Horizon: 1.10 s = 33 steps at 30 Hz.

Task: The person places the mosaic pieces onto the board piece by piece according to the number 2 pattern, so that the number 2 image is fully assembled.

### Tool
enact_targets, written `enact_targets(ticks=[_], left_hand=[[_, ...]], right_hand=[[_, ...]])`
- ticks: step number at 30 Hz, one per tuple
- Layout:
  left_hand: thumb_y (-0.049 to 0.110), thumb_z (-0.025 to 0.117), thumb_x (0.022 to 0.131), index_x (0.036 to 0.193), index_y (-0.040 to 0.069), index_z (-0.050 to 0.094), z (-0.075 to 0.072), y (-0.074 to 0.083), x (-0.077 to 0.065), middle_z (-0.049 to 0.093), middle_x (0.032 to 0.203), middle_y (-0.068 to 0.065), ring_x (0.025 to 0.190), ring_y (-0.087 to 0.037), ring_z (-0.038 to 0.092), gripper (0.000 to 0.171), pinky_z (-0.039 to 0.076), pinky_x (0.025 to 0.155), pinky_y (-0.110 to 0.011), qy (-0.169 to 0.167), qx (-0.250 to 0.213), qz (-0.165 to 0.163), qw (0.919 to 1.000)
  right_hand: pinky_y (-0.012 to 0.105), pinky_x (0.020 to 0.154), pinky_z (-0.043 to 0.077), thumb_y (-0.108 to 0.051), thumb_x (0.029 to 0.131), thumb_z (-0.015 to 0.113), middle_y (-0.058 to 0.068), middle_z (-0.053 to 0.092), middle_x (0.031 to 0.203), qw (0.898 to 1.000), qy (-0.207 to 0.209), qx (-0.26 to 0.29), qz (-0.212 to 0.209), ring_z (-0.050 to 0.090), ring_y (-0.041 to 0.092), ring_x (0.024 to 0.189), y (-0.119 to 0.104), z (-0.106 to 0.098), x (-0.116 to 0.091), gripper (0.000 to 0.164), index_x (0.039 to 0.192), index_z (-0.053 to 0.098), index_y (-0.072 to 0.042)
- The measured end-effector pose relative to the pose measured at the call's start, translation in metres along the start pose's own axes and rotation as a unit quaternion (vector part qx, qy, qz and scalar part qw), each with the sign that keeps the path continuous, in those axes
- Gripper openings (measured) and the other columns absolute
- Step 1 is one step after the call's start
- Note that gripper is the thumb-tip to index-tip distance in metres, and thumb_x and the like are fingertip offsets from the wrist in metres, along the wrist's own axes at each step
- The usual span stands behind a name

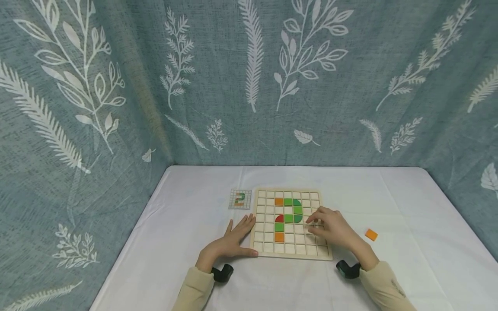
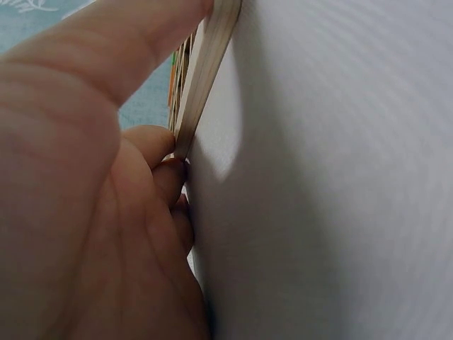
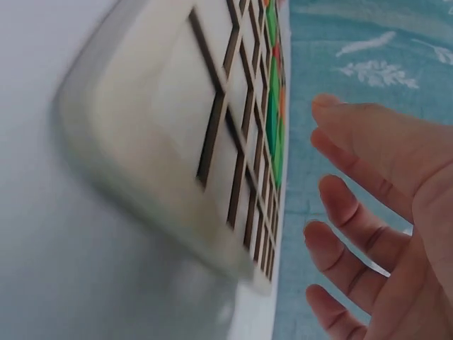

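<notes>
A square wooden grid board (image 1: 289, 249) lies on the table with orange, green and red tiles set in its middle cells. Among them are a red rounded tile (image 1: 279, 219), a green square tile (image 1: 279, 227) and an orange square tile (image 1: 279, 237). My left hand (image 1: 232, 242) rests spread at the board's left edge, fingertips on the side and thumb at the near corner. Over the right part of the board is my right hand (image 1: 330, 225), its fingers loosely bent. In the right wrist view a gap shows between the fingers and the grid, and they hold nothing.
A small pattern card (image 1: 240, 199) with a printed grid lies left of the board's far corner. One loose orange tile (image 1: 371, 234) lies to the right of the right hand. A white cloth covers the table (image 1: 202, 190), and a patterned curtain (image 1: 233, 129) hangs behind.
</notes>
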<state>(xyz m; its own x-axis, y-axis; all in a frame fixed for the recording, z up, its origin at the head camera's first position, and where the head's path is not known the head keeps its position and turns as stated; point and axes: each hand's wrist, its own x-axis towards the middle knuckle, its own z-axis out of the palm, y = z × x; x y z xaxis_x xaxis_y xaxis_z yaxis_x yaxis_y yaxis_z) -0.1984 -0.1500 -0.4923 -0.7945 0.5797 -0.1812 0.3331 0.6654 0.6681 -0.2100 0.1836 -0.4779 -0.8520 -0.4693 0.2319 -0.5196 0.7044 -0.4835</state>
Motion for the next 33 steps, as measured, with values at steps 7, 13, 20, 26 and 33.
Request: enact_targets(ticks=[7, 13, 20, 26, 33], left_hand=[[0.040, 0.072, 0.077, 0.149, 0.007, 0.012, 0.000, -0.001, 0.000, 0.006, 0.156, -0.011, 0.144, -0.028, -0.002, 0.099, -0.013, 0.111, -0.055, 0.003, 0.005, 0.003, 1.0000], [0.041, 0.072, 0.078, 0.149, 0.006, 0.012, 0.000, 0.000, 0.000, 0.006, 0.156, -0.011, 0.144, -0.029, -0.001, 0.099, -0.013, 0.111, -0.055, 0.002, 0.005, 0.006, 1.0000], [0.039, 0.073, 0.078, 0.149, 0.003, 0.011, 0.000, 0.000, 0.001, 0.006, 0.155, -0.014, 0.143, -0.030, 0.000, 0.100, -0.012, 0.111, -0.057, 0.003, 0.007, 0.010, 0.9999], [0.048, 0.070, 0.077, 0.149, 0.004, 0.012, 0.000, 0.000, -0.002, 0.006, 0.156, -0.014, 0.144, -0.030, -0.002, 0.102, -0.015, 0.111, -0.054, 0.009, -0.007, 0.024, 0.9996], [0.051, 0.068, 0.078, 0.149, 0.006, 0.011, -0.001, -0.001, -0.002, 0.005, 0.156, -0.013, 0.144, -0.028, -0.004, 0.102, -0.017, 0.110, -0.054, 0.008, -0.014, 0.034, 0.9993]], right_hand=[[0.030, 0.073, 0.033, -0.022, 0.079, 0.073, -0.007, 0.058, 0.087, 1.000, -0.002, -0.002, 0.024, 0.050, 0.008, 0.074, 0.009, -0.005, -0.010, 0.017, 0.094, 0.069, -0.018], [0.030, 0.072, 0.034, -0.022, 0.077, 0.075, -0.009, 0.057, 0.087, 1.000, 0.009, -0.014, 0.021, 0.049, 0.006, 0.075, 0.020, -0.006, -0.019, 0.018, 0.094, 0.068, -0.020], [0.029, 0.071, 0.035, -0.020, 0.076, 0.076, -0.011, 0.056, 0.085, 0.999, 0.019, -0.028, 0.023, 0.050, 0.006, 0.075, 0.028, -0.010, -0.027, 0.019, 0.094, 0.069, -0.020], [0.031, 0.071, 0.035, -0.021, 0.077, 0.075, -0.010, 0.057, 0.087, 0.999, 0.016, -0.027, 0.038, 0.051, 0.007, 0.078, 0.033, -0.016, -0.037, 0.018, 0.093, 0.068, -0.022], [0.031, 0.071, 0.035, -0.022, 0.076, 0.076, -0.011, 0.057, 0.087, 0.998, 0.019, -0.030, 0.044, 0.050, 0.006, 0.076, 0.040, -0.021, -0.046, 0.019, 0.093, 0.068, -0.022]])
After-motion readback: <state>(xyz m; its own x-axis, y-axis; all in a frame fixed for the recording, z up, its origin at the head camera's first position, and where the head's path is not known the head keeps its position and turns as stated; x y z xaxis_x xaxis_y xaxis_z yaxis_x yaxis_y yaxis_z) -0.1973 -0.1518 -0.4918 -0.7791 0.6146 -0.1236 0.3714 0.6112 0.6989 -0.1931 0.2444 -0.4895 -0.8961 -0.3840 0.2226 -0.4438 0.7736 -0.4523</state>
